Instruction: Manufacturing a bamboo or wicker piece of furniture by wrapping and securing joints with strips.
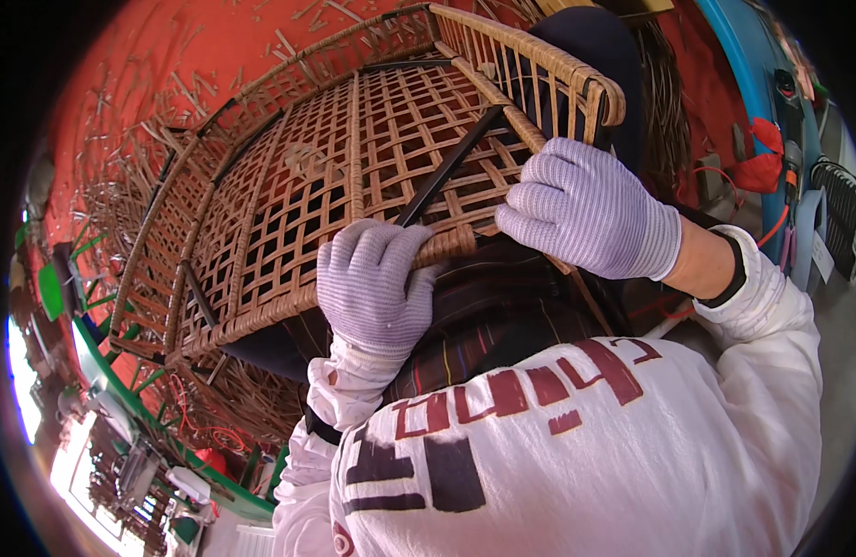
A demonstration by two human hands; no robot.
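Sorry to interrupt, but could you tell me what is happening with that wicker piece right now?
A person in pale knit gloves is handling a woven rattan chair frame held up against their lap. The left hand grips the wrapped front rim, and the right hand presses on the rim near the corner. A black metal bar crosses the open lattice. Cane offcuts litter the red floor.
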